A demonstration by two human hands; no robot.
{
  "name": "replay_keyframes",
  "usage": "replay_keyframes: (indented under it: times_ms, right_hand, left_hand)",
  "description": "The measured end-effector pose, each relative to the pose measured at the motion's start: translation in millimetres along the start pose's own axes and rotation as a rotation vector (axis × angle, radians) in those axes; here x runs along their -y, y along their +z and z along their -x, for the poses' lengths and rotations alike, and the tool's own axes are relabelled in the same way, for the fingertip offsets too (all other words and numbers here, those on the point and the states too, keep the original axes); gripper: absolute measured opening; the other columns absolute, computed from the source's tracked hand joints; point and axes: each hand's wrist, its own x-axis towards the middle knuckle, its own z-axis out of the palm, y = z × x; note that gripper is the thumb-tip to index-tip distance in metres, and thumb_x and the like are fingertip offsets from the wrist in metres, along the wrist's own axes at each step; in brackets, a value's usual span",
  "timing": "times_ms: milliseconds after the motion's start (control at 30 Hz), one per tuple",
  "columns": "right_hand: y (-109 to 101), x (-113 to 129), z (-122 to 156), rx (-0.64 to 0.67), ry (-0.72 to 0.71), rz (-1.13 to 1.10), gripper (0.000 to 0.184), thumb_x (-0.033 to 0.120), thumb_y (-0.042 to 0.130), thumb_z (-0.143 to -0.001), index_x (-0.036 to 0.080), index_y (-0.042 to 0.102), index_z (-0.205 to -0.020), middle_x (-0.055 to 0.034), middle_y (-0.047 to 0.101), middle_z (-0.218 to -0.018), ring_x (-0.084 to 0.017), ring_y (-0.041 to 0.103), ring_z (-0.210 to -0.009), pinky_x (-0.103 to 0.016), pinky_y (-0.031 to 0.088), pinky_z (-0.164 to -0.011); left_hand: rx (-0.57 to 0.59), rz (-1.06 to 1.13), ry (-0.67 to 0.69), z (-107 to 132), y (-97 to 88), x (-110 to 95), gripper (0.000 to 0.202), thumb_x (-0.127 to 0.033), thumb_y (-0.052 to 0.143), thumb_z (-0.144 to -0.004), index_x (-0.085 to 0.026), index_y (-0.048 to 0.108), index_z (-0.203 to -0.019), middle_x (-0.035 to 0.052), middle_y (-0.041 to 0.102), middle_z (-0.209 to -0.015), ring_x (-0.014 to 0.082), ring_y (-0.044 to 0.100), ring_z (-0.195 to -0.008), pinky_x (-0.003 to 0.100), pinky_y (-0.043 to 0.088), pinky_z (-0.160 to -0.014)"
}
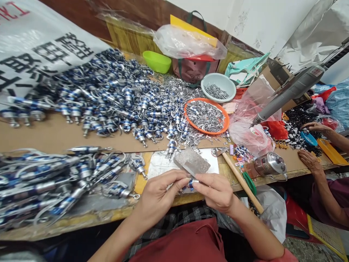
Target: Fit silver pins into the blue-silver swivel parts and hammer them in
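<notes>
Just above my lap, at the table's front edge, both hands pinch one small blue and silver metal piece. My left hand closes on its left end, and my right hand grips its right end with thumb and fingers. The fingertips hide most of the piece. Right behind my fingers a grey metal block lies on a white sheet. A wooden-handled hammer rests to the right, its handle reaching past the table edge.
Similar blue and silver pieces form a big heap at the back and another pile at left. An orange tray holds small metal parts; a pale bowl holds pins. A power screwdriver hangs at right, near a lidded jug and a co-worker's hands.
</notes>
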Motion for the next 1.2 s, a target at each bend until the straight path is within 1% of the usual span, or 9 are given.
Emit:
replay_keyframes:
  times_ms: [167,333,433,533,700,933,1000,1133,1200]
  right_hand:
    - [5,5,-1,-0.032,0.228,-0.123,0.019,0.008,0.054,-0.08,0.014,0.067,-0.092,-0.0103,0.069,-0.089,-0.013,0.065,-0.079,-0.022,0.055,-0.069]
    - [4,8,-7,-0.008,0.409,-0.228,0.018,0.017,0.057,-0.082,0.017,0.069,-0.095,-0.0073,0.069,-0.085,-0.013,0.065,-0.075,-0.022,0.055,-0.067]
    - [0,-11,-11,0.083,0.457,-0.254,0.013,0.019,0.059,-0.081,0.017,0.07,-0.087,-0.0053,0.07,-0.081,-0.013,0.065,-0.073,-0.023,0.054,-0.067]
    - [4,-51,-14,0.084,0.493,-0.102,0.016,0.013,0.055,-0.081,0.018,0.069,-0.085,-0.004,0.07,-0.081,-0.014,0.064,-0.076,-0.025,0.052,-0.071]
    - [27,-103,-14,0.501,0.421,0.15,0.029,0.007,0.058,-0.076,0.015,0.061,-0.104,-0.0076,0.067,-0.099,-0.019,0.061,-0.092,-0.031,0.049,-0.079]
    - [24,-96,-13,0.718,0.309,0.3,0.034,-0.002,0.045,-0.077,0.011,0.054,-0.107,-0.0107,0.061,-0.09,-0.02,0.057,-0.084,-0.032,0.048,-0.072]
    - [17,-97,-11,0.66,0.34,0.287,0.03,-0.001,0.047,-0.075,0.011,0.058,-0.1,-0.0097,0.061,-0.086,-0.019,0.057,-0.079,-0.031,0.048,-0.067]
    - [7,-87,-14,0.259,0.44,0.041,0.015,0.009,0.051,-0.079,0.016,0.062,-0.085,-0.0046,0.063,-0.08,-0.015,0.059,-0.075,-0.028,0.049,-0.068]
    - [5,-71,-17,0.172,0.403,-0.098,0.014,0.011,0.05,-0.081,0.017,0.063,-0.083,-0.0027,0.065,-0.079,-0.013,0.06,-0.075,-0.026,0.049,-0.069]
  left_hand:
    - [-0.008,0.227,-0.302,0,5.4,6,0.019,-0.033,0.061,-0.072,-0.016,0.069,-0.073,0.004,0.071,-0.073,0.0162,0.064,-0.068,0.024,0.051,-0.066]
    - [-0.181,0.535,-0.475,7,24.4,19,0.055,-0.034,0.073,-0.06,-0.018,0.058,-0.11,0.0047,0.069,-0.093,0.0191,0.064,-0.086,0.03,0.053,-0.078]
    - [-0.201,0.531,-0.484,6,28.7,27,0.062,-0.035,0.073,-0.059,-0.017,0.054,-0.115,0.004,0.067,-0.086,0.0193,0.063,-0.087,0.032,0.053,-0.08]
    - [-0.197,0.527,-0.494,3,27.5,31,0.067,-0.036,0.072,-0.061,-0.016,0.048,-0.121,0.0029,0.064,-0.079,0.0191,0.062,-0.086,0.033,0.052,-0.079]
    - [-0.138,0.592,-0.491,-2,24.4,30,0.072,-0.033,0.071,-0.063,-0.019,0.038,-0.125,0.002,0.063,-0.078,0.0193,0.064,-0.078,0.034,0.053,-0.073]
    - [-0.1,0.69,-0.508,-9,19.4,32,0.077,-0.025,0.074,-0.06,-0.019,0.032,-0.124,-0.0031,0.06,-0.07,0.0155,0.064,-0.067,0.032,0.054,-0.07]
    - [-0.102,0.688,-0.518,-10,18.0,32,0.078,-0.023,0.074,-0.059,-0.02,0.032,-0.125,-0.0035,0.06,-0.07,0.0151,0.063,-0.067,0.033,0.054,-0.07]
    - [-0.075,0.719,-0.536,-11,16.9,32,0.081,-0.021,0.074,-0.058,-0.02,0.031,-0.126,-0.0033,0.061,-0.069,0.0151,0.063,-0.065,0.033,0.055,-0.066]
    - [-0.072,0.733,-0.535,-12,16.8,32,0.081,-0.021,0.074,-0.058,-0.02,0.03,-0.126,-0.0036,0.061,-0.068,0.0149,0.063,-0.064,0.032,0.055,-0.065]
